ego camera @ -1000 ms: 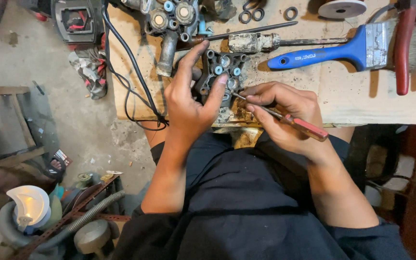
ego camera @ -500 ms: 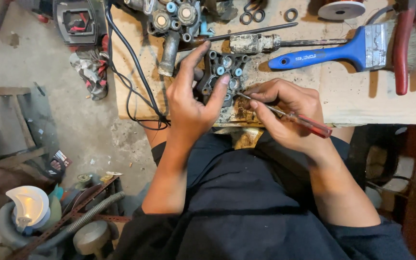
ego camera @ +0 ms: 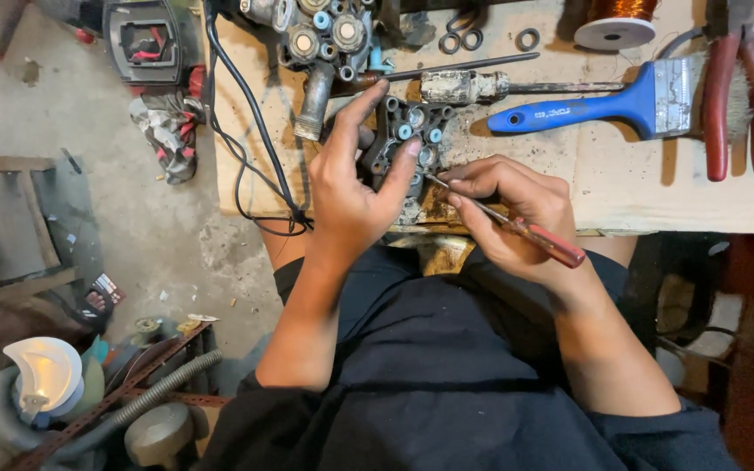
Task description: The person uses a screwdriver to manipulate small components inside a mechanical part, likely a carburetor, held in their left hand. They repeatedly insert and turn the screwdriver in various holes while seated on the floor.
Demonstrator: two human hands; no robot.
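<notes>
Left hand (ego camera: 351, 187) clamped on dark metal valve block with blue-capped ports (ego camera: 407, 139) at counter (ego camera: 621, 201) edge. Right hand (ego camera: 508, 209) pinches red-handled thin screwdriver (ego camera: 517, 225), tip at block. Best: brace the block, pry lightly.

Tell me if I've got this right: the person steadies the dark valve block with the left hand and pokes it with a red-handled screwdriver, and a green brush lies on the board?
Nearly. In the head view the brush is blue, not green. The rest holds: left hand on the valve block, right hand with the screwdriver.
</notes>
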